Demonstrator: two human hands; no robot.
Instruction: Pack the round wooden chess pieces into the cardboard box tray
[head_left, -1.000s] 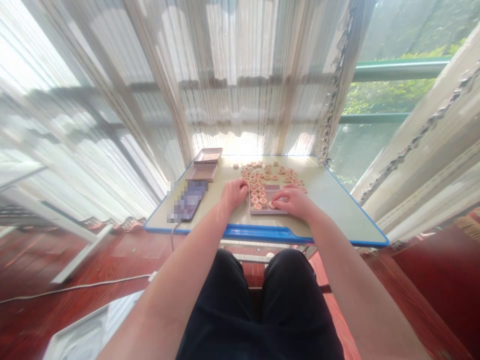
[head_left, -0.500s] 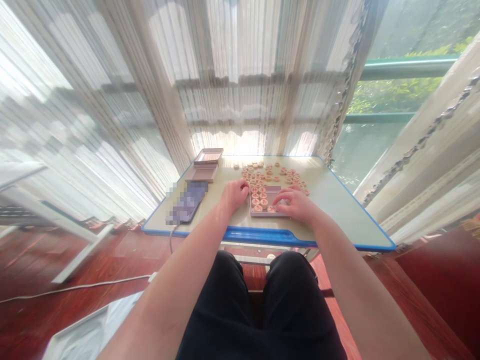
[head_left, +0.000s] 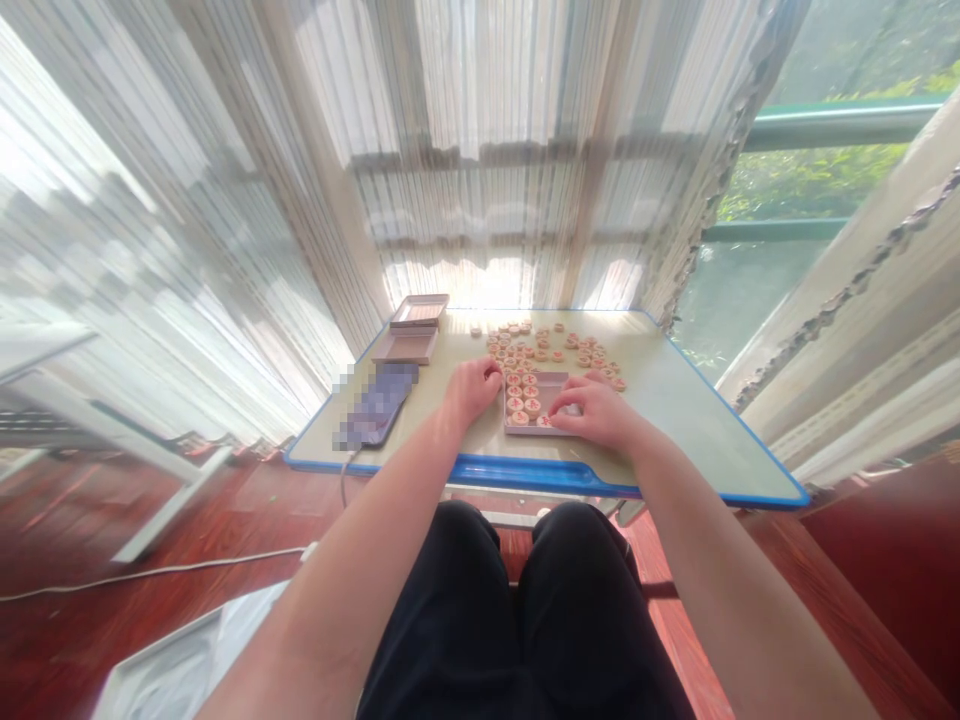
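Observation:
A shallow pinkish box (head_left: 544, 432) rests near the front of the table. Along its left side lie two columns of round wooden xiangqi pieces (head_left: 531, 407) with red characters. My right hand (head_left: 600, 410) reaches over the box from the right, thumb and fingertips closed on a xiangqi piece (head_left: 544, 421) in the front row. Just left of the box, my left hand (head_left: 474, 388) rests with curled fingers by its wall; whatever they hold, if anything, is hidden. Beyond the box, many loose xiangqi pieces (head_left: 557, 356) are scattered.
Two shallow trays or lids, a rear one (head_left: 420, 309) and a nearer one (head_left: 405, 346), sit at the table's back left. A dark phone (head_left: 381, 408), partly pixelated, lies before them with a cable. Blue edging (head_left: 525, 472) borders the table; curtains (head_left: 480, 200) hang behind.
The view has shifted slightly. My right fingers have come lower and closer together at the front-row xiangqi piece. My left hand stays beside the box.

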